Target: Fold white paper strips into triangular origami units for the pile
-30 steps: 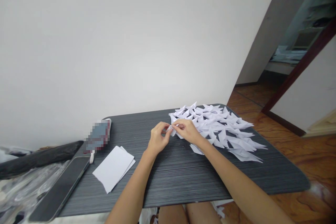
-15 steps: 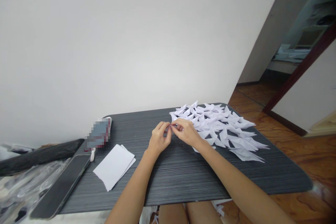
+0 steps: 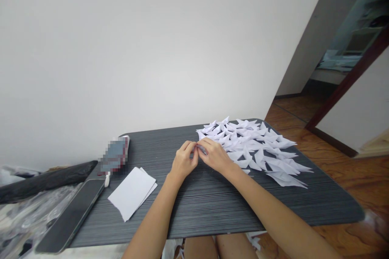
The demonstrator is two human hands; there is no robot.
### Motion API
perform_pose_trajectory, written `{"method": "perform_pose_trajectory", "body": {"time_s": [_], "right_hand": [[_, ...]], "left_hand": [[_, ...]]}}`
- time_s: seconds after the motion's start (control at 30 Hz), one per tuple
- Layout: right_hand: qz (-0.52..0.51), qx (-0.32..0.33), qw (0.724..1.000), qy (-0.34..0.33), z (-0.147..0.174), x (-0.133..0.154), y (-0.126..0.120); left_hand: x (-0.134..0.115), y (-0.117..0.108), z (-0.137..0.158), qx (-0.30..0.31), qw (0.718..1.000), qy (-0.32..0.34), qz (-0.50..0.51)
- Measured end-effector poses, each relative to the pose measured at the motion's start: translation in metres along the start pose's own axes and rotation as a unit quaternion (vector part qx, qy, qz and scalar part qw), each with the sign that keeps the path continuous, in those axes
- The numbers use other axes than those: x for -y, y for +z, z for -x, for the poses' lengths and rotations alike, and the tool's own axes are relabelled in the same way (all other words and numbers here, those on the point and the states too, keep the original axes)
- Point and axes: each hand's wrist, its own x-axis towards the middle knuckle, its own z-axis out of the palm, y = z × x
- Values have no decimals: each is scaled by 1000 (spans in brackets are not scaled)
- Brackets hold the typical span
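Note:
My left hand (image 3: pixel 184 159) and my right hand (image 3: pixel 215 155) meet above the middle of the dark table, fingertips touching. Both are closed in a pinch on a small piece of folded paper (image 3: pixel 202 149). Only a pale bit of it shows between the fingers, so its shape is mostly hidden. Just past my right hand spreads a pile of white folded-paper figures (image 3: pixel 252 137) with pointed ends, shaped rather like small boats. To the left of my left forearm lies a short stack of flat white paper sheets (image 3: pixel 131 192).
A dark phone (image 3: pixel 73 214) lies along the table's left edge, near a white plug-like piece (image 3: pixel 107 180) and a blurred-out packet (image 3: pixel 114 156). The dark grained table (image 3: pixel 212 210) meets a white wall. Left of it are a black roll (image 3: pixel 45 180) and clear plastic wrapping (image 3: pixel 39 214).
My right hand has shifted slightly, its fingers drawing closer around the folded paper. My left hand stays nearly in place, and the pile and the sheets are as before.

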Motion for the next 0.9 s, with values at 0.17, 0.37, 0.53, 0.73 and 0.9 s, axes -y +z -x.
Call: {"method": "perform_pose_trajectory", "body": {"time_s": [0.17,0.37,0.53,0.73,0.9], "right_hand": [[22,-4,1000,1,0,2,2],[25,-6,1000,-2,1,1,3],[7,0,1000,-2,-1,-1,3],[-63,9,998,-10,-3,-6,-6],[-107,-2,994,15,-5,-7,-9]], "left_hand": [[0,-1,-1,-8,1000,-8,16],[-3,-3,-3,-18,999,-17,38],[-3,-5,-4,-29,998,-20,48],[2,-9,-5,-9,998,-4,55],[5,-11,-6,12,997,-8,72]]}}
